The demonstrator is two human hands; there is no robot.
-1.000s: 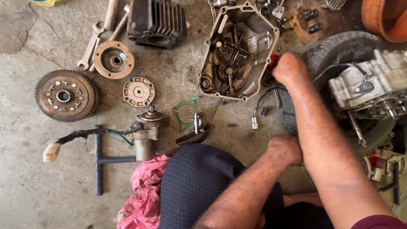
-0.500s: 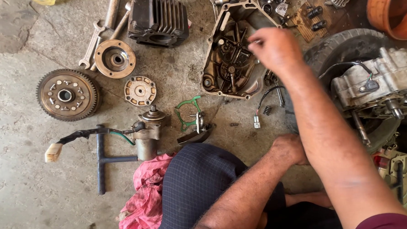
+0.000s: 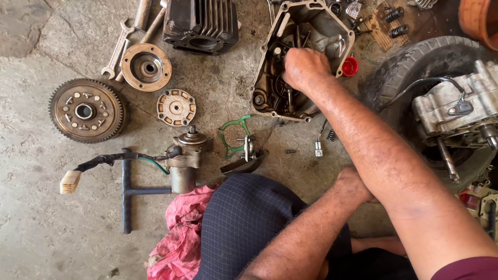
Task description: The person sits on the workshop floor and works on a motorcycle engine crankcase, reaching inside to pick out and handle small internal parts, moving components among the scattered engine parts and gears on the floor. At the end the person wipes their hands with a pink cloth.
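Note:
My right hand [image 3: 304,67] reaches into an open, greasy engine case half [image 3: 317,25] lying on the concrete floor. Its fingers curl down among the gears inside and are hidden, so I cannot see what they hold. A small red cap [image 3: 349,67] lies just right of that hand. My left hand [image 3: 354,186] rests low beside my knee, largely covered by my right forearm. My knee in dark checked cloth [image 3: 247,224] fills the bottom centre.
On the floor lie a finned cylinder block [image 3: 199,19], a large toothed gear [image 3: 88,110], a round plate [image 3: 176,108], a starter motor [image 3: 185,159], a green gasket [image 3: 232,132] and a pink rag [image 3: 180,238]. At right, an engine block [image 3: 471,108] sits on a tyre [image 3: 419,60].
My right hand has moved left from the red cap beside the case into the engine case itself. My left hand has stayed by my knee.

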